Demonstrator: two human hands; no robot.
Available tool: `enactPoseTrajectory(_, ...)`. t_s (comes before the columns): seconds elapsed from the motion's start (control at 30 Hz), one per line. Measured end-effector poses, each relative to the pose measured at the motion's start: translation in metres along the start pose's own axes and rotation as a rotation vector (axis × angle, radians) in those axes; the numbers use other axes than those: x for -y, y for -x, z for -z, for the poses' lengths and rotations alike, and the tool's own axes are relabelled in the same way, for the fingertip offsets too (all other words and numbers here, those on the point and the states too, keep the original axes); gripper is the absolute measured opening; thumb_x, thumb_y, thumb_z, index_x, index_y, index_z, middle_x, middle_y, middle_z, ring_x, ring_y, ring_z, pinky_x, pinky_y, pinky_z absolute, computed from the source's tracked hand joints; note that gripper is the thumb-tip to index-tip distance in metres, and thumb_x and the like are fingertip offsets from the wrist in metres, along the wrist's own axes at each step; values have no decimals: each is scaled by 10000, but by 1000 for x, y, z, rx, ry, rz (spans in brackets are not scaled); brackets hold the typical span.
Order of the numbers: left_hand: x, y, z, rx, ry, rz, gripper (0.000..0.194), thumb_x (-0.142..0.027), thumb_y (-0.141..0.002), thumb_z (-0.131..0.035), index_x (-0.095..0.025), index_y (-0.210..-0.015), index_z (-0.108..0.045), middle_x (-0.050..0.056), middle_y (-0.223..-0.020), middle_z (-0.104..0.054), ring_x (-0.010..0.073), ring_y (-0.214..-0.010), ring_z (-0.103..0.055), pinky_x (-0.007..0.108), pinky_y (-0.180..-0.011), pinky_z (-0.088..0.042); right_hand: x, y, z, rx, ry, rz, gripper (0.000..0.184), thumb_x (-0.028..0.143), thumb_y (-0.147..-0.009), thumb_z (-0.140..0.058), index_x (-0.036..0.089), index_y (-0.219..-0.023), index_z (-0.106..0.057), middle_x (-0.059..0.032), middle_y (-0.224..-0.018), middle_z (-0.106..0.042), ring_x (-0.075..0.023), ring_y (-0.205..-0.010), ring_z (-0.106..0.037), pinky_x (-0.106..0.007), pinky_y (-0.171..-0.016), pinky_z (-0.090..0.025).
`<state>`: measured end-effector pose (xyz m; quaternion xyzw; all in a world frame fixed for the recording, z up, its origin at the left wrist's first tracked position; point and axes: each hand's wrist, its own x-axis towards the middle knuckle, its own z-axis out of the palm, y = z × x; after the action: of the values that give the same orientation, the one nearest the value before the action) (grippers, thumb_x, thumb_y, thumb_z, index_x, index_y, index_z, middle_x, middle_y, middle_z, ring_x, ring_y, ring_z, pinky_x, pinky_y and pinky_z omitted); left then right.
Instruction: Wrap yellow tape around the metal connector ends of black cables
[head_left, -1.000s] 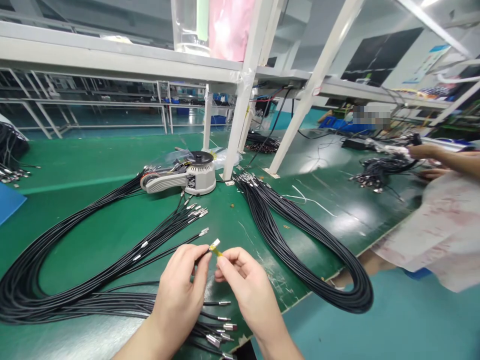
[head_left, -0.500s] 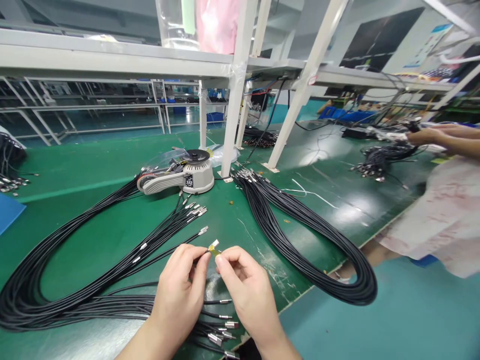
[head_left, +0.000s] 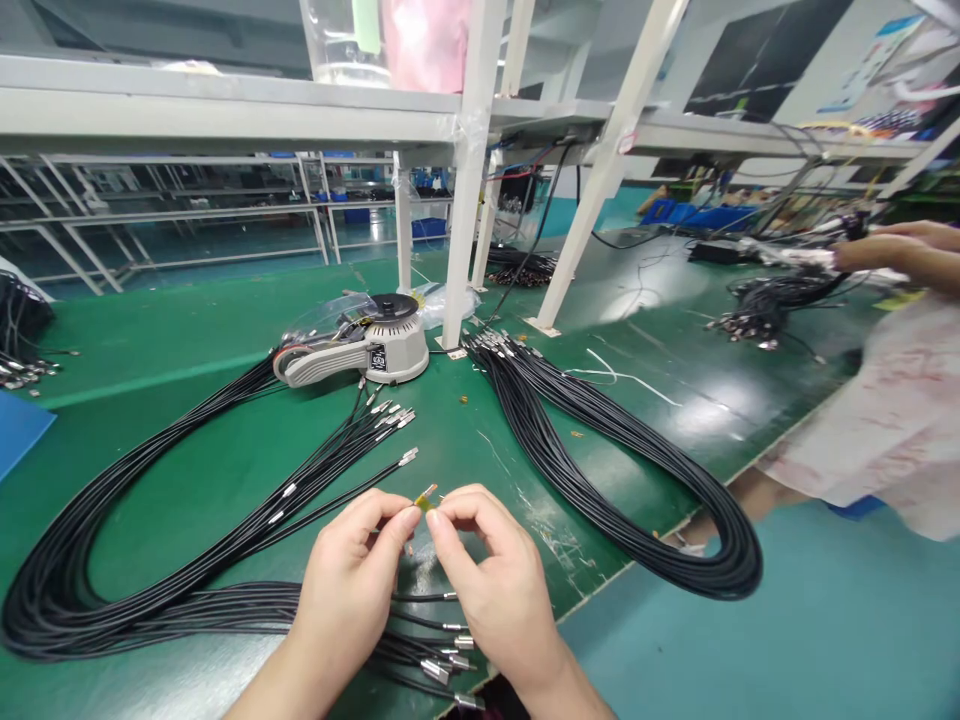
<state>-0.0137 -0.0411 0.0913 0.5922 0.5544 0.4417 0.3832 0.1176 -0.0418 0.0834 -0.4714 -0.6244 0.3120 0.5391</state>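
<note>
A small strip of yellow tape [head_left: 424, 503] sits pinched between the fingertips of both hands, its pale end angled up and to the right. The left hand [head_left: 346, 590] and right hand [head_left: 491, 590] hover close together above the green worktop [head_left: 457, 450], almost touching. Whether the tape wraps a cable end is too small to tell.

Our green counter [head_left: 172, 320] carries long loops of metal-tipped black cable [head_left: 187, 610] on the left and a second coil [head_left: 559, 470] on the right. Between them sits a grey tape dispenser [head_left: 352, 345], with a thin white wire [head_left: 630, 382] and a blue mat [head_left: 19, 430] further out.
</note>
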Motion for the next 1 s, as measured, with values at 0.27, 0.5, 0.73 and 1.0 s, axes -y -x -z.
enactPoseTrajectory(0.27, -3, -3, -1, 75, 276, 194, 299, -417, -750, -608, -148, -623, -576, -47, -527, -473, 70, -396, -439, 194, -401, -363, 0, -1, 0, 1, -16, 11, 153, 180, -838, -554, 198, -687, -550, 0, -724, -571, -136, -678, -559, -241, -634, -452)
enactPoseTrajectory(0.5, 0, -4, 0, 139, 493, 271, 287, -390, -740, -652, -133, -634, -579, -41, -547, -513, 57, -384, -457, 177, -383, -357, 0, -4, -1, 14, -66, -13, 156, 176, -836, -560, 193, -681, -561, 6, -711, -569, -130, -670, -559, -233, -632, -460)
enactPoseTrajectory(0.73, 1, -6, 2, 243, 723, 327, 261, -344, -733, -680, -115, -639, -597, -36, -502, -509, 49, -360, -435, 153, -338, -336, 0, -7, -1, 47, -136, -50, 171, 211, -842, -552, 193, -673, -576, -10, -715, -589, -148, -684, -572, -260, -659, -470)
enactPoseTrajectory(1.0, 13, -16, 11, 590, 897, 398, 284, -343, -731, -688, -105, -603, -601, -51, -389, -438, 35, -252, -382, 125, -276, -236, -13, -11, 2, 168, -254, -21, 129, 239, -816, -596, 200, -695, -578, -3, -737, -590, -159, -738, -569, -275, -720, -456)
